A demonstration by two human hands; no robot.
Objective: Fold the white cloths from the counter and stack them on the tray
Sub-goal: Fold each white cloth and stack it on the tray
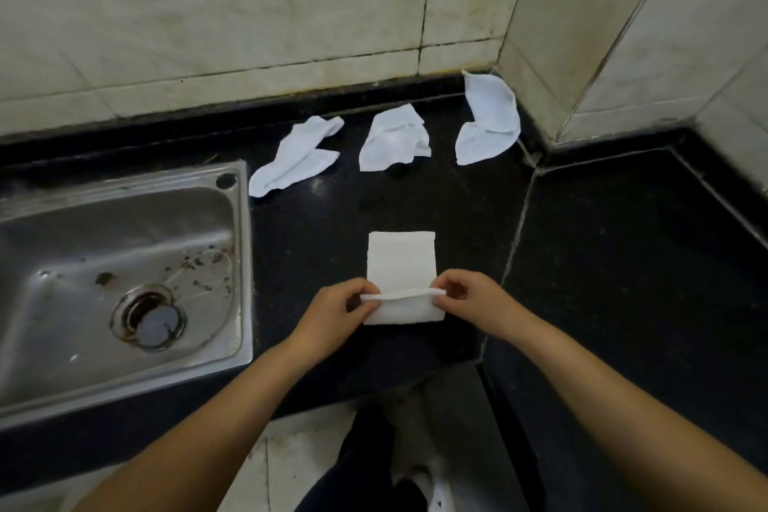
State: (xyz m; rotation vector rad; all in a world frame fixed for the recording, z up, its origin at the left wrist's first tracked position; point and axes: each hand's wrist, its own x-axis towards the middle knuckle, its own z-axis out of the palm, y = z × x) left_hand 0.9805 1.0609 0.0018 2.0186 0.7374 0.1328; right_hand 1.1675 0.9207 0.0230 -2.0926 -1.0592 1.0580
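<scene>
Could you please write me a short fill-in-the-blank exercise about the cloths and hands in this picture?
1. Both hands, the left hand and the right hand, grip one ____ cloth on the counter.
2. The number of crumpled cloths lying near the wall is ____.
3. The steel sink lies to the ____ of the cloth being folded.

Missing words: white; three; left

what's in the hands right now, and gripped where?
Both hands hold one white cloth lying on the black counter. The left hand pinches the left end of its raised near edge, the right hand the right end.
</scene>
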